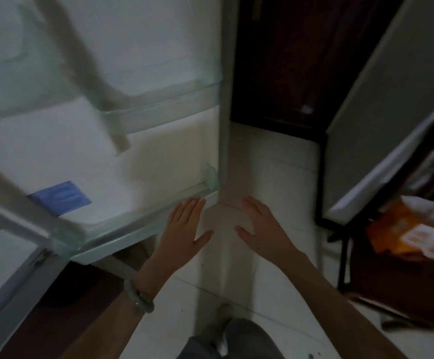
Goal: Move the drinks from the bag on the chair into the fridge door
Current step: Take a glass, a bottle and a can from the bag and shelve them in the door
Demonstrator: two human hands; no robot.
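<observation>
The open fridge door [158, 60] fills the upper left, white inside, with a clear upper shelf [158, 110] and a lower shelf [143, 224] at its bottom edge. No drink stands on either shelf. My left hand [184, 229] hovers flat and open, fingertips near the lower shelf's right end. My right hand [262, 226] is open too, over the floor just right of the door. At the far right an orange and white bag [412, 231] rests on a dark chair [366, 275]. The view is blurred.
A blue patch [60, 196] shows behind the lower shelf. Pale floor tiles [275, 164] run between the door and the chair. A dark doorway [288, 60] lies beyond, and a grey panel [392, 99] leans at the upper right. My knee [231, 340] shows below.
</observation>
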